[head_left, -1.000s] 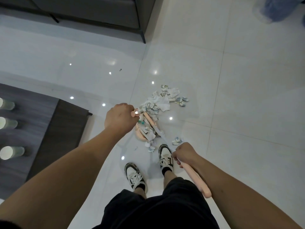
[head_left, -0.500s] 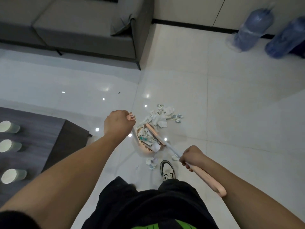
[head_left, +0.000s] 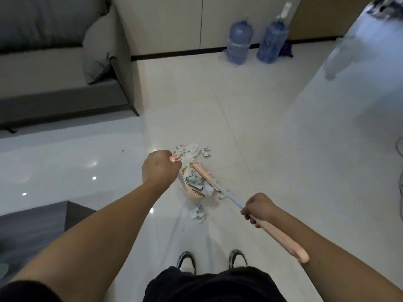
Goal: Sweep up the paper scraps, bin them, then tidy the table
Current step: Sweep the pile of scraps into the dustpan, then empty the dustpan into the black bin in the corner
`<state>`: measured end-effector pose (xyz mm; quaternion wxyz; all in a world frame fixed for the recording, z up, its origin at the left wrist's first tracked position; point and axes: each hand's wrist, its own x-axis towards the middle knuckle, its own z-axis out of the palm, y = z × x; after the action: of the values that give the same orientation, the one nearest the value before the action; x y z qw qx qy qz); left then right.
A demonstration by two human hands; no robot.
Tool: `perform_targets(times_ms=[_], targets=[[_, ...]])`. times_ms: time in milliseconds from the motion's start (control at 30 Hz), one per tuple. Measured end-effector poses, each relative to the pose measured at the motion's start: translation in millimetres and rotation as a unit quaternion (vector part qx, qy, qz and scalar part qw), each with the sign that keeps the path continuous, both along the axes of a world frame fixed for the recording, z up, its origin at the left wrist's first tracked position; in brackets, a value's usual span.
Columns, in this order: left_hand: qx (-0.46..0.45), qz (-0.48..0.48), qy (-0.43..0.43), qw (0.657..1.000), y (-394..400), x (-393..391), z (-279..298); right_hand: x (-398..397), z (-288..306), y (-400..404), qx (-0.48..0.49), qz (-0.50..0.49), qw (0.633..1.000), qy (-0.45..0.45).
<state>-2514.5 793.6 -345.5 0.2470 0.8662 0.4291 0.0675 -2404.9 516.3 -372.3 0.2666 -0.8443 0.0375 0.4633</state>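
Observation:
My left hand (head_left: 160, 167) is closed around the top of a pink dustpan handle (head_left: 175, 158). The pink dustpan (head_left: 193, 191) rests on the white floor below it, filled with white and blue paper scraps (head_left: 192, 178). My right hand (head_left: 258, 209) grips the broom's handle (head_left: 281, 237), pink at the near end and pale blue toward the head. The pink broom head (head_left: 204, 173) lies across the pan's far side. More scraps (head_left: 193, 149) lie beyond the pan, and a small clump (head_left: 198, 215) lies on its near side.
A grey sofa (head_left: 56, 68) stands at the back left. Two blue water jugs (head_left: 238, 43) sit against the far wall. The dark coffee table corner (head_left: 43, 223) is at the lower left. My two shoes (head_left: 212, 259) stand on the tiles behind the pan.
The view has tilted upward, showing the wall and jugs. The broom head has pushed more scraps into the dustpan, and the pile beyond it has shrunk. My feet now stand together farther back.

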Motion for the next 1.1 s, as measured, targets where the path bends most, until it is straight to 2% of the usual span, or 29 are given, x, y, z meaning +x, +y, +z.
perform_targets(times_ms=[300, 600, 833, 1100], targets=[[0.015, -0.142, -0.026, 0.989, -121.2, 36.5, 28.6, -43.4, 37.8, -145.3, 0.026, -0.132, 0.99, -0.047], [0.012, -0.28, -0.059, 0.958, -338.6, 55.2, 46.4, -109.0, 47.9, -371.1, 0.02, -0.309, 0.946, -0.096], [-0.012, -0.401, -0.072, 0.913, -521.1, 60.7, 55.9, -175.4, 38.5, -538.4, -0.006, -0.476, 0.871, -0.118], [-0.045, -0.579, -0.066, 0.812, -726.1, 71.1, 66.8, -247.4, 30.4, -673.6, -0.005, -0.648, 0.751, -0.126]])
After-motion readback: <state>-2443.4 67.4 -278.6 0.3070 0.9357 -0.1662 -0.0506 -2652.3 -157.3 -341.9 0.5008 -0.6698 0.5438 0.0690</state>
